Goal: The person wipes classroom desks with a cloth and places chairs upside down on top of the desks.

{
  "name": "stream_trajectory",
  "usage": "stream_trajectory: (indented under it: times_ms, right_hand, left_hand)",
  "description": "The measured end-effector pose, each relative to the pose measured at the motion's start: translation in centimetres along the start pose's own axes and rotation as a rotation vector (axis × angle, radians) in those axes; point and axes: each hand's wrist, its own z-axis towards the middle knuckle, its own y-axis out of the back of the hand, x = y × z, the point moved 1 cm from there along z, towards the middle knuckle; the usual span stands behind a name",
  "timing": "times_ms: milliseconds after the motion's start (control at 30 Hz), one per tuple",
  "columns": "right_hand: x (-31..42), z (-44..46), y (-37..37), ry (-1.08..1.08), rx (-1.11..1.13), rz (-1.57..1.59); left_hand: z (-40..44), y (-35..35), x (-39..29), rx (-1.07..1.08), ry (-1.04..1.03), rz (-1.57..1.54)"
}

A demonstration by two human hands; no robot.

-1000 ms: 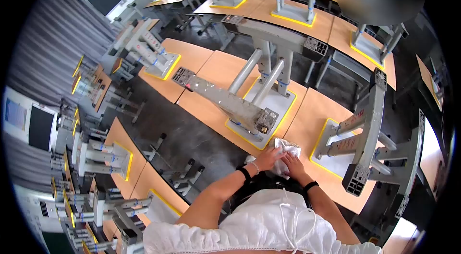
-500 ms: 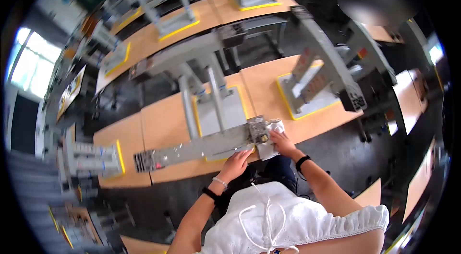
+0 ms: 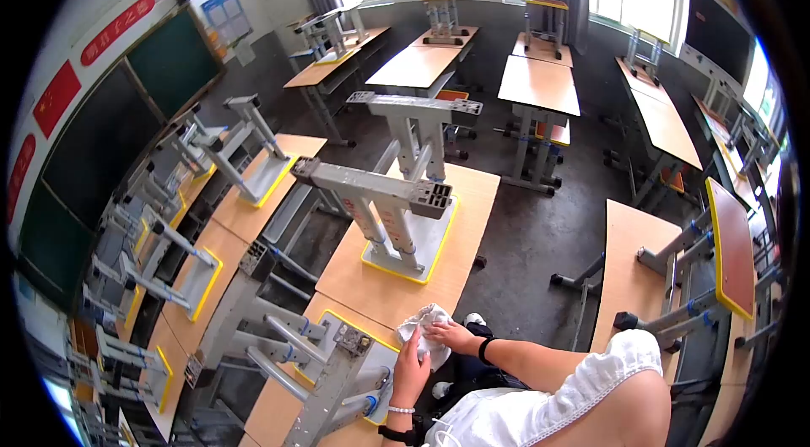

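White cloth point(image 3: 424, 318): all bunched up between the two hands, at the side edge of the near bench point(image 3: 359, 282) — can't really tell how much of it touches the wood.
Left hand point(image 3: 412, 373): grip pinching the cloth, thumb on one side and fingers on the other; pale beaded bracelet point(image 3: 401, 410) at the wrist.
Right hand point(image 3: 453, 335): fingers over the top of the cloth, thumb hidden, so can't tell if this grip is pinching or just pressing; black wristband point(image 3: 485, 352) behind it.
Nearest upturned stool point(image 3: 325, 400): just left of the hands, grey legs in the air, yellow-edged seat down.
Other upturned stool point(image 3: 395, 226): further along the wood, same pose, reddish marks on its legs.
Down below: white shoe point(image 3: 474, 319) on the dark floor point(image 3: 523, 244), just past the right hand.
Rest of the classroom: more benches in rows, plenty carrying stools — plus a green chalkboard point(image 3: 173, 59) and red flag poster point(image 3: 57, 98) off left.
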Motion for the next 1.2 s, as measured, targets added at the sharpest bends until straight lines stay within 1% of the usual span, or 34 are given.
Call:
stream_trajectory:
  times_ms: [67, 100, 133, 200, 233, 300, 400, 467, 533, 600, 700, 733, 800, 833, 867, 900, 967, 1067, 1167, 1200]
  right_hand:
    - [-0.3, 0.4, -0.1, -0.027, 0.036, 0.041]
    - [-0.5, 0.6, -0.7, -0.019, 0.018, 0.033]
    - [-0.2, 0.7, -0.2, -0.038, 0.077, 0.017]
    - [0.4, 1.0, 1.5, -0.063, 0.229, -0.007]
    - [0.1, 1.5, 0.4, -0.064, 0.232, -0.010]
    - [0.1, 1.5, -0.9, -0.106, 0.266, -0.011]
    - [1.9, 2.2, 2.3, -0.267, 0.428, 0.177]
    - [1.8, 2.3, 1.2, -0.251, 0.411, 0.183]
    - [1.3, 1.8, 0.0, -0.204, 0.368, 0.142]
    - [0.9, 1.5, -0.2, -0.165, 0.380, 0.116]
    - [0.6, 1.4, -0.1, -0.140, 0.379, 0.037]
    - [0.8, 1.3, 0.0, -0.127, 0.378, 0.003]
    - [1.2, 0.8, 0.5, -0.111, 0.368, -0.068]
    - [1.0, 0.6, 0.6, -0.082, 0.346, -0.113]
    - [0.9, 0.4, 0.4, -0.055, 0.324, -0.156]
    - [0.9, 0.3, 0.7, -0.029, 0.299, -0.197]
    - [0.4, 0.6, 1.4, -0.014, 0.289, -0.180]
    - [-0.5, 0.9, 0.8, 0.028, 0.230, -0.176]
    - [-1.6, 1.9, 1.0, 0.067, 0.279, -0.138]
    - [-2.0, 2.2, 1.2, 0.088, 0.264, -0.145]
  left_hand:
    - [-0.1, 0.0, -0.2, 0.010, 0.025, 0.007]
    - [-0.4, -0.3, -0.2, 0.015, 0.033, 0.006]
    - [-0.7, -0.4, 0.0, 0.015, 0.024, 0.050]
    - [-1.6, -0.7, 1.1, 0.070, 0.080, 0.059]
    - [-2.0, -0.8, 1.6, 0.092, 0.118, 0.069]
    - [-3.0, -0.7, 2.5, 0.064, 0.110, 0.089]
    - [-4.0, -0.1, 3.4, -0.010, 0.117, 0.099]
    - [-4.2, -0.4, 4.2, -0.040, 0.123, 0.099]
    - [-3.9, -0.7, 4.1, -0.001, 0.098, 0.201]
    - [-3.6, -1.1, 3.8, 0.038, 0.073, 0.264]
    - [-3.0, -3.9, 6.9, 0.070, -0.070, 0.307]
    - [-3.1, -4.7, 7.4, 0.242, 0.004, 0.429]
    - [-3.4, -7.3, 10.3, 0.356, -0.014, 0.508]
    - [-3.0, -8.3, 10.7, 0.410, -0.024, 0.544]
    - [-2.7, -9.1, 11.2, 0.492, 0.037, 0.574]
    - [-2.6, -9.6, 11.4, 0.478, 0.026, 0.643]
    - [-2.7, -10.7, 12.1, 0.449, -0.001, 0.781]
    - [-1.7, -10.4, 11.4, 0.487, 0.061, 0.702]
    - [-0.7, -10.5, 11.2, 0.510, 0.142, 0.667]
    - [-0.5, -10.3, 10.5, 0.512, 0.170, 0.670]
